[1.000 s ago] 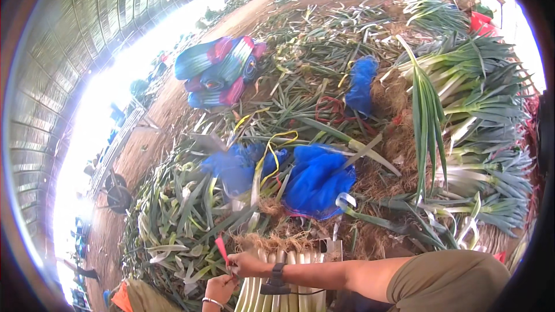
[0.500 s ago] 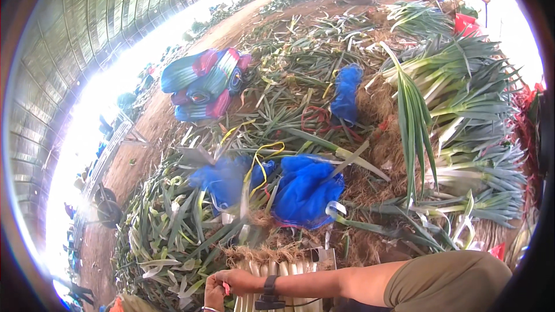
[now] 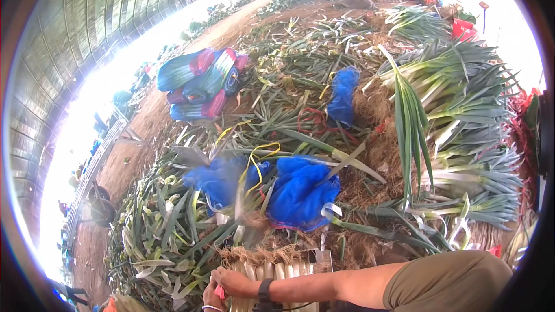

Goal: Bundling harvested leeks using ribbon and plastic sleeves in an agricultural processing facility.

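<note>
Both hands meet at the bottom of the view, at the left side of a row of leeks [image 3: 272,271] with white stalks and brown roots at their far end. My right hand [image 3: 236,282], its arm reaching in from the right with a dark wristband, is closed in a pinch on a small pinkish-red tie [image 3: 219,292]. Right beside it, my left hand [image 3: 211,296] is closed against the same tie, a pale band at its wrist; its fingers are partly hidden. A metal edge [image 3: 328,261] stands at the right of the leeks.
Two blue mesh bags [image 3: 303,190] lie just beyond the leeks, with yellow straps [image 3: 254,162]. Cut leaves [image 3: 167,225] are heaped at left. Whole leeks [image 3: 474,156] are piled at right. Striped rolled sacks [image 3: 199,84] and another blue mesh bundle [image 3: 344,97] lie farther off.
My right hand has turned more knuckles-up and drawn in against the left hand, the tie still between them. The whole view has shifted slightly.
</note>
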`<move>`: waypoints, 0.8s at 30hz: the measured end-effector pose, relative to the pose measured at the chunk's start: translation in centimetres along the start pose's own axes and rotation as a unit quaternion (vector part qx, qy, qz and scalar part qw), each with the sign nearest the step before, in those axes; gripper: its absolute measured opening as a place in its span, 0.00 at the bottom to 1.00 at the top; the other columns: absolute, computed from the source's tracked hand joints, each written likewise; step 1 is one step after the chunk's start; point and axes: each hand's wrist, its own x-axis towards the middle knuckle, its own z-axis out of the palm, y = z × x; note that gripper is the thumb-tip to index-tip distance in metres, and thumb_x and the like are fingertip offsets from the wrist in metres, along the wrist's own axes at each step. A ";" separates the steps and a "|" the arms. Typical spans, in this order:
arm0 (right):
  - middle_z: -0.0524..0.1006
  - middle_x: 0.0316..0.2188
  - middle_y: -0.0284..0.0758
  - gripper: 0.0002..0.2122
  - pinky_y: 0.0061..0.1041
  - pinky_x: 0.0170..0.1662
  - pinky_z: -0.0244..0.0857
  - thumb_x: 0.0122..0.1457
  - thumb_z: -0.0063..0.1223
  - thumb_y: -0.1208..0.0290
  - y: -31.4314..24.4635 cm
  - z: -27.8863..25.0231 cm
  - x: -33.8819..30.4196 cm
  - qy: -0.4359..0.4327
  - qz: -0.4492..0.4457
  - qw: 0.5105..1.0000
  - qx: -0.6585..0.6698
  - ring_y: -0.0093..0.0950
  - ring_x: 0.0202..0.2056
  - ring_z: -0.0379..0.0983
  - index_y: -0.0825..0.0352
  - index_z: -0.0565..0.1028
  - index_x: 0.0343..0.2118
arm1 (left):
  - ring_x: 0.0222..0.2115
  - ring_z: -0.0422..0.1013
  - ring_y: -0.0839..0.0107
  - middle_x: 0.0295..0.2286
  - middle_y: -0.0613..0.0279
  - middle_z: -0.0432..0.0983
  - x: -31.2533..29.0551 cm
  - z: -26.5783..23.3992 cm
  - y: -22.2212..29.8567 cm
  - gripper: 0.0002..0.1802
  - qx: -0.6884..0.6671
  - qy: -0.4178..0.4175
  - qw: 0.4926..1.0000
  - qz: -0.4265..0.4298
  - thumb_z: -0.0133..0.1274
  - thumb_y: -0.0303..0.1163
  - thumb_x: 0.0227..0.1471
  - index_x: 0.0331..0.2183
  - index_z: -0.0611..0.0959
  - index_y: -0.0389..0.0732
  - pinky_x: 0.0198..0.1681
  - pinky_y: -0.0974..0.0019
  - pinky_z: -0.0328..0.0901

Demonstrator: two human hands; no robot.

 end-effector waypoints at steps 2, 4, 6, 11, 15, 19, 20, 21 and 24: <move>0.69 0.28 0.44 0.07 0.39 0.30 0.65 0.50 0.50 0.73 -0.6 -0.2 0.0 -0.023 0.008 1.000 0.012 0.45 0.29 0.70 0.69 0.67 0.31 | 0.31 0.73 0.71 0.35 0.65 0.76 -1.6 0.3 0.9 0.18 0.101 0.075 0.992 -0.003 0.47 0.48 0.55 0.39 0.77 0.45 0.24 0.70 0.67; 0.69 0.28 0.44 0.06 0.39 0.31 0.65 0.50 0.49 0.74 -0.7 -0.7 0.0 -0.040 0.011 0.999 0.022 0.45 0.29 0.70 0.70 0.68 0.29 | 0.33 0.72 0.70 0.32 0.64 0.75 -2.6 0.1 0.7 0.12 0.081 0.080 0.993 0.017 0.49 0.41 0.55 0.35 0.77 0.43 0.30 0.71 0.67; 0.69 0.28 0.44 0.05 0.40 0.31 0.64 0.50 0.49 0.74 -1.3 -0.7 0.1 -0.054 -0.003 0.998 0.039 0.46 0.29 0.70 0.70 0.68 0.27 | 0.42 0.68 0.65 0.40 0.57 0.72 -1.7 -2.2 0.1 0.20 0.031 0.063 0.996 0.052 0.47 0.45 0.56 0.43 0.74 0.40 0.39 0.65 0.63; 0.69 0.28 0.43 0.05 0.41 0.31 0.63 0.50 0.49 0.72 -0.5 -0.2 0.2 -0.053 -0.011 0.997 0.045 0.45 0.28 0.69 0.68 0.70 0.24 | 0.32 0.76 0.63 0.32 0.54 0.78 4.3 -7.2 -1.5 0.15 -0.144 -0.038 0.985 0.083 0.50 0.33 0.51 0.40 0.78 0.36 0.36 0.60 0.71; 0.70 0.28 0.42 0.05 0.40 0.30 0.63 0.49 0.49 0.72 -0.5 -0.1 0.0 -0.010 -0.096 0.994 -0.042 0.46 0.27 0.69 0.67 0.71 0.26 | 0.36 0.74 0.64 0.37 0.55 0.76 5.0 -5.3 -1.1 0.17 -0.112 -0.042 0.992 0.047 0.47 0.36 0.55 0.45 0.74 0.40 0.35 0.61 0.71; 0.72 0.26 0.42 0.05 0.38 0.30 0.63 0.52 0.48 0.71 0.1 0.2 0.5 -0.009 -0.018 0.999 0.032 0.47 0.29 0.70 0.66 0.70 0.28 | 0.36 0.74 0.64 0.37 0.56 0.76 3.7 -0.8 -0.3 0.16 -0.081 -0.017 0.993 0.087 0.48 0.34 0.55 0.45 0.75 0.40 0.35 0.62 0.71; 0.72 0.25 0.43 0.05 0.39 0.30 0.63 0.53 0.48 0.71 0.0 0.3 0.8 -0.010 0.017 0.997 0.078 0.47 0.29 0.70 0.66 0.69 0.28 | 0.35 0.74 0.64 0.36 0.56 0.76 3.3 0.0 0.0 0.16 -0.078 -0.011 0.992 0.100 0.48 0.33 0.54 0.45 0.75 0.40 0.36 0.62 0.71; 0.73 0.24 0.44 0.05 0.39 0.30 0.63 0.54 0.48 0.70 0.1 0.3 0.9 -0.011 0.052 0.991 0.124 0.47 0.29 0.71 0.65 0.69 0.29 | 0.35 0.74 0.64 0.36 0.56 0.76 3.1 0.8 0.1 0.15 -0.076 -0.008 0.991 0.112 0.48 0.32 0.54 0.45 0.75 0.40 0.36 0.62 0.71; 0.74 0.24 0.48 0.05 0.42 0.30 0.61 0.54 0.47 0.71 -0.5 -0.6 1.1 0.007 0.062 0.984 0.169 0.51 0.29 0.70 0.67 0.67 0.31 | 0.35 0.74 0.64 0.36 0.57 0.76 2.4 1.9 0.2 0.15 -0.077 0.007 0.984 0.158 0.48 0.31 0.54 0.44 0.75 0.40 0.36 0.62 0.71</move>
